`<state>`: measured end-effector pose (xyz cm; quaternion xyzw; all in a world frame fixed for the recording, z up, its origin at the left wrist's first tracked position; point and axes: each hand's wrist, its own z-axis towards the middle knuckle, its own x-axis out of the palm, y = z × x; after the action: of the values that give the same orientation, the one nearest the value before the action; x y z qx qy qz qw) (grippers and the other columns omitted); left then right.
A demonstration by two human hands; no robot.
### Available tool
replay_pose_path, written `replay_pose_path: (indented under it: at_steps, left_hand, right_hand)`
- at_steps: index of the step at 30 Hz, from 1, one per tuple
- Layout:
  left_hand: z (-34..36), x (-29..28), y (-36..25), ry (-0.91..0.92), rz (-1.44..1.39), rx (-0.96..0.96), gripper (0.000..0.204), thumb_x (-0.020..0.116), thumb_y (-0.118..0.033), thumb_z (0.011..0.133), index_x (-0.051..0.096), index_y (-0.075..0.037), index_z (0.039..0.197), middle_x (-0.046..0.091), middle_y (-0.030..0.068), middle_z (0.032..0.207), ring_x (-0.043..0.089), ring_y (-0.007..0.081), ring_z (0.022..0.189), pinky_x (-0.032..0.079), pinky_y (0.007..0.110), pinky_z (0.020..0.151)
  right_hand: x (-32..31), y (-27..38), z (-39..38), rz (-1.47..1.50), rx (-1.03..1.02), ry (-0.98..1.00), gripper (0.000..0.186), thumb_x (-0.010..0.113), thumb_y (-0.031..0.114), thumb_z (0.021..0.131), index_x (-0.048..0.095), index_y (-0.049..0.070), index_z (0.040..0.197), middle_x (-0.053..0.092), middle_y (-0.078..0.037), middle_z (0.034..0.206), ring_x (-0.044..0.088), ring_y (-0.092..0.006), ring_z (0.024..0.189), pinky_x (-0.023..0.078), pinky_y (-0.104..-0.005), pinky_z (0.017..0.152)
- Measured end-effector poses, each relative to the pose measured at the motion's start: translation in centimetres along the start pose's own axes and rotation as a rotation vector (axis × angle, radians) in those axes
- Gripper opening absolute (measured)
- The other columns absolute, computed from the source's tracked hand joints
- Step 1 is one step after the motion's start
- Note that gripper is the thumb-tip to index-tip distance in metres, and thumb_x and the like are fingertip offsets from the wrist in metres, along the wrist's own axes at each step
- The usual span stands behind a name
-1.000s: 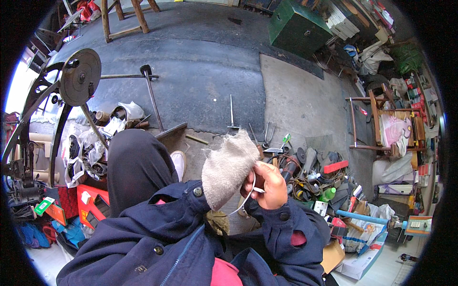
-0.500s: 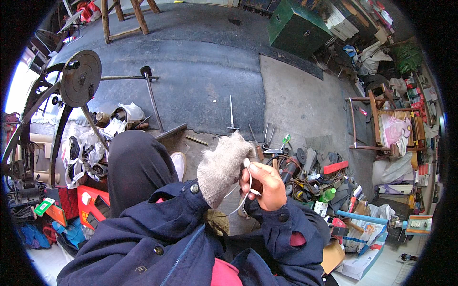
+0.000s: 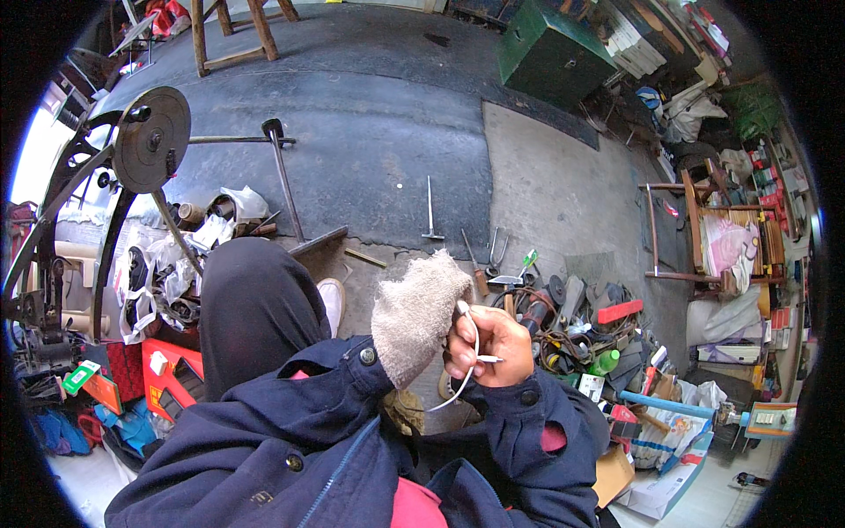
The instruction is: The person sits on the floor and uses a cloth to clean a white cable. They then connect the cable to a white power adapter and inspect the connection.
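Note:
A fuzzy beige cloth covers my left hand, hiding its fingers; whether it is a mitt or held fabric I cannot tell. My right hand is closed against the cloth's right side, pinching a thin white cable. A small white connector sits at the fingertips, and a second white plug sticks out across my fingers. The cable's lower length runs down to the left below my hands.
A black cast-iron wheeled machine stands left, beside plastic bags. Metal stands, tools and a jumbled pile surround my knees. A green chest, wooden stool, folding chair and blue-handled rig are farther out.
The cloth has shifted and sits a little lower than a second ago. My right hand has moved slightly down, and the white connector shows at its fingertips, the cable looped differently.

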<state>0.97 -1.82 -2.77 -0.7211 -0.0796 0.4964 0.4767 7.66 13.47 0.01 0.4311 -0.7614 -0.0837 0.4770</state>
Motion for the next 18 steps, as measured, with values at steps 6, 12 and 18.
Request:
replay_pose_path:
  at_steps: [6,12,18]
  left_hand:
    - [-0.3,0.4,0.3,-0.193,-0.039,0.24,0.035,0.051,-0.019,0.1,0.055,-0.004,0.13,0.063,0.0166,0.11,0.063,0.0302,0.109,0.052,0.04,0.092]
    - [-0.9,0.8,-0.2,-0.029,-0.813,-0.237,0.027,0.046,-0.026,0.105,0.054,-0.002,0.115,0.063,0.0078,0.077,0.068,0.0152,0.062,0.056,0.03,0.056]
    - [0.4,0.8,0.5,-0.093,-0.681,-0.18,0.02,0.046,-0.02,0.103,0.053,-0.002,0.104,0.058,0.0109,0.074,0.064,0.0196,0.049,0.052,0.033,0.041]
  right_hand:
    - [-0.3,-0.1,-0.1,0.073,-0.015,0.023,0.035,0.047,0.036,0.1,0.054,0.008,0.079,0.056,-0.011,0.062,0.041,-0.0174,0.043,0.044,-0.0356,0.052]
    - [-0.4,-0.3,0.1,-0.056,-0.006,0.031,0.038,0.052,0.039,0.098,0.06,0.005,0.083,0.06,-0.013,0.066,0.055,-0.0217,0.053,0.043,-0.0311,0.05]
    - [0.0,-0.5,0.3,-0.13,-0.012,-0.116,0.035,0.054,0.037,0.099,0.063,0.005,0.088,0.061,-0.008,0.067,0.055,-0.016,0.054,0.045,-0.0288,0.051]
